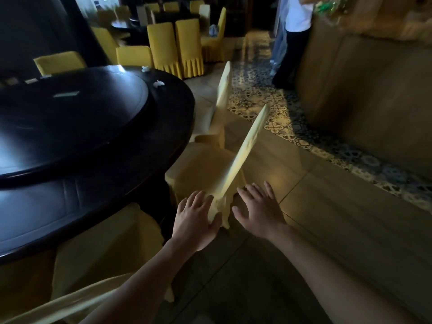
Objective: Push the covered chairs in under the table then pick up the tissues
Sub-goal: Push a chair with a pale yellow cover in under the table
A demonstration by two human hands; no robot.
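Note:
A yellow-covered chair (205, 169) stands at the right rim of the dark round table (98, 199), its seat partly under the edge. My left hand (195, 220) lies flat against the near end of its backrest, fingers spread. Just right of the backrest, my right hand (259, 209) is open and hovers close to it. A second covered chair (221, 99) stands farther along the rim. Below my left arm a third covered chair (100, 249) sits at the near edge. Two crumpled white tissues (159, 83) (146, 68) lie on the table's far side.
A raised turntable (70, 127) fills the table's middle. More yellow chairs (175, 45) and another table stand at the back. A person (294, 38) stands on the patterned floor strip beside a wooden counter (362, 94) at the right. Tiled floor lies to my right.

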